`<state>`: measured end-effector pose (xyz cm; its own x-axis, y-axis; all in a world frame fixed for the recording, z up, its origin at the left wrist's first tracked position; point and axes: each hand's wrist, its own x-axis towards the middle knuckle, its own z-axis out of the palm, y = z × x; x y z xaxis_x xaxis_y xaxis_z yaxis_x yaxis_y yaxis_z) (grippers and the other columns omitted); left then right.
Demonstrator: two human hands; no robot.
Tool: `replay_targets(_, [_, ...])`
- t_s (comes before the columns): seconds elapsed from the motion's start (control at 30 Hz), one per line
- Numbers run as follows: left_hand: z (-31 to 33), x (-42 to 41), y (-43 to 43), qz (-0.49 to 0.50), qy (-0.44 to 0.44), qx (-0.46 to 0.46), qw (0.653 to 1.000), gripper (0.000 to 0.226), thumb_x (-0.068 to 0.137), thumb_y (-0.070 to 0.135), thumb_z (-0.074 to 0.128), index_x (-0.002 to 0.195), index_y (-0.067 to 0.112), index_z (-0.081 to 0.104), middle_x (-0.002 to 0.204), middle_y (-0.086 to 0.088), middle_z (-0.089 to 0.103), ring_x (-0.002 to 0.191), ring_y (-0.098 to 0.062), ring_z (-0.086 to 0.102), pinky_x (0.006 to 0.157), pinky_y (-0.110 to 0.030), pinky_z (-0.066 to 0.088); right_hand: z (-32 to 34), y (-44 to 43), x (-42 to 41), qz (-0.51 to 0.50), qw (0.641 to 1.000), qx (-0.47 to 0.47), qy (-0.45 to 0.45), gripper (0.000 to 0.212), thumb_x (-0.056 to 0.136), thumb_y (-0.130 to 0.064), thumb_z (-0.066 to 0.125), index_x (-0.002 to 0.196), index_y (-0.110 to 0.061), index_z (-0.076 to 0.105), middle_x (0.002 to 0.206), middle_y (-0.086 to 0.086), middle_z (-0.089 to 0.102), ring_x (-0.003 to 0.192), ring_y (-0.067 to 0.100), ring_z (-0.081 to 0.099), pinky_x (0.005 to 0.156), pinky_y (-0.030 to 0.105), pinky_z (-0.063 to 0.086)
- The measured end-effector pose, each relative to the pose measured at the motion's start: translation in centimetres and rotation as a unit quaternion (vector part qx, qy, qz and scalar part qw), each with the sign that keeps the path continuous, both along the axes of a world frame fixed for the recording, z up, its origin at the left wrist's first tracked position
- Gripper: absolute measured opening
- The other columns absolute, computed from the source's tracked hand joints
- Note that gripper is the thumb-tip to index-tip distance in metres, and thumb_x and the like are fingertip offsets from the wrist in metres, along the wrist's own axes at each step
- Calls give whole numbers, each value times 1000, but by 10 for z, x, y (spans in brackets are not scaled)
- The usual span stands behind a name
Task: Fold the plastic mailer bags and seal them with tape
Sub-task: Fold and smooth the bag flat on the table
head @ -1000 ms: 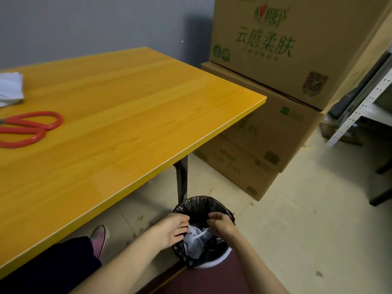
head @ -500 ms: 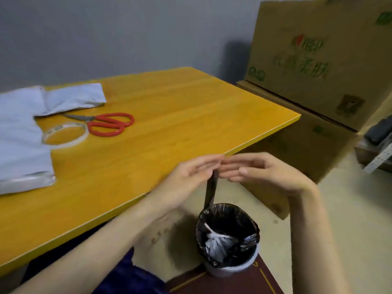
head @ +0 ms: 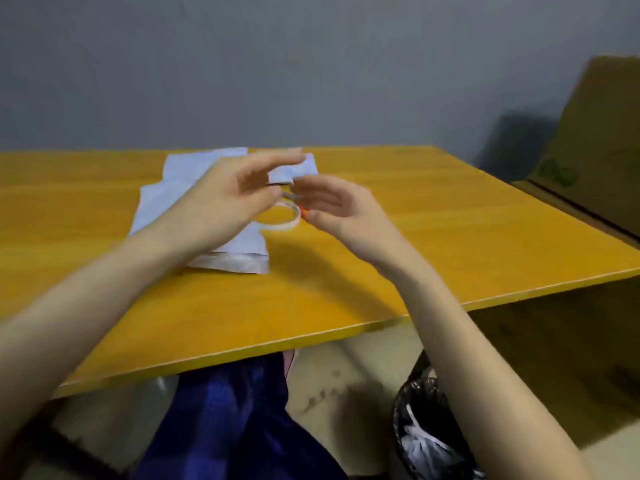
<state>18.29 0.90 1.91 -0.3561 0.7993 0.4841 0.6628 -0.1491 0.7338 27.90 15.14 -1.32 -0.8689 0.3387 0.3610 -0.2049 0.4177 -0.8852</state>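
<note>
**Hands empty over the work; tape pick-up judged to be the step in hand**

Finding: my left hand [head: 225, 202] and right hand [head: 343, 209] hover above the yellow table [head: 450, 237], palms turned toward each other. My fingers are apart and loosely extended and grip nothing. The frame is blurred, so finer finger contact cannot be confirmed.

Location of work: the grey mailer bags [head: 166, 195] lie flat under and beyond my left fingers, with a folded edge on the side nearer my wrist. The tape roll [head: 287, 221] lies flat just below the gap between my fingertips, beside the bags' edge. A sliver of the scissors [head: 303, 213] shows just beside my right thumb.

Recommendation, as judgement: press the fold flat with the left palm before any tape goes on, as slick plastic is likely to spring open. Lift the roll with the right fingers, find the free end and draw out a short length. Lay it across the fold from its middle outward to avoid wrinkles. Keep the scissors within the right hand's reach.

Count, largest first:
- Table: one.
- Cardboard boxes [head: 595, 150], far right of my right hand: one plain, a second below it uncertain.
- Mailer bags: overlapping sheets, at least two, exact number not determinable.
- Lined bin [head: 415, 427], below my right forearm: one.
- Hands: two.
- Tape roll: one.
- Scissors: one pair, mostly hidden.
</note>
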Motion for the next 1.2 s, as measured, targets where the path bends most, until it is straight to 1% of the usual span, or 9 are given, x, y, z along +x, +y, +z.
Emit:
replay_targets(0.13, [-8,-55,-48,92,109,-56,988,50,89,-9,47,103,37,61,98,41,61,104,18,52,92,-2,37,-19,-4,-39,-19,970,235,-56,55,77,17,46,126,-5,56,128,8,59,119,18,54,91,13,40])
replay_targets(0.27, [-22,-107,-98,184,276,-125,935,62,80,-2,45,101,55,58,104,14,64,97,-11,58,90,-24,41,-32,8,-54,8,919,387,-72,67,67,20,50,129,-5,55,134,9,55,128,20,46,100,1,19])
replay_targets(0.37, [-35,-128,-125,135,338,-185,913,61,68,8,36,121,36,49,120,23,52,116,-7,49,101,-17,29,-37,15,-59,32,885,458,-81,63,70,13,61,130,-8,54,135,8,53,128,25,45,109,24,30])
replay_targets(0.43, [-44,-134,-136,108,331,-227,909,79,65,7,43,131,50,36,130,22,45,125,4,37,107,-20,27,-38,15,-61,40,869,488,-75,59,72,8,65,128,-10,56,133,9,55,125,29,49,103,39,41])
replay_targets(0.6, [-68,-130,-132,87,344,-237,904,84,78,22,65,134,62,16,141,17,35,131,-3,30,106,-36,32,-35,7,-65,45,856,511,-60,47,81,-6,67,127,-14,58,132,6,56,124,25,50,99,37,43])
replay_targets(0.77, [-69,-117,-124,61,337,-160,926,39,91,51,41,128,43,49,133,16,48,125,-3,43,104,-30,39,-35,8,-63,58,865,494,-68,42,90,-26,62,131,-18,54,136,0,53,128,16,46,105,34,40])
replay_targets(0.93, [-70,-109,-120,66,312,-87,944,36,89,38,49,116,20,65,118,7,63,111,-4,55,98,-21,43,-32,4,-58,57,902,426,-23,48,89,-47,50,126,-19,57,126,-5,59,119,6,51,100,24,42])
replay_targets(1.1, [-71,-104,-120,104,259,-61,958,26,86,26,57,112,24,61,108,18,62,104,7,56,90,-13,45,-32,0,-58,52,912,400,71,24,89,-22,60,106,-5,64,111,3,65,107,6,56,91,16,44])
replay_targets(1.2, [-69,-100,-120,104,270,-46,956,21,88,27,55,104,19,67,104,12,67,99,0,61,86,-20,50,-31,-2,-59,61,912,392,103,16,88,-15,57,90,-2,66,102,6,67,103,6,58,90,17,45])
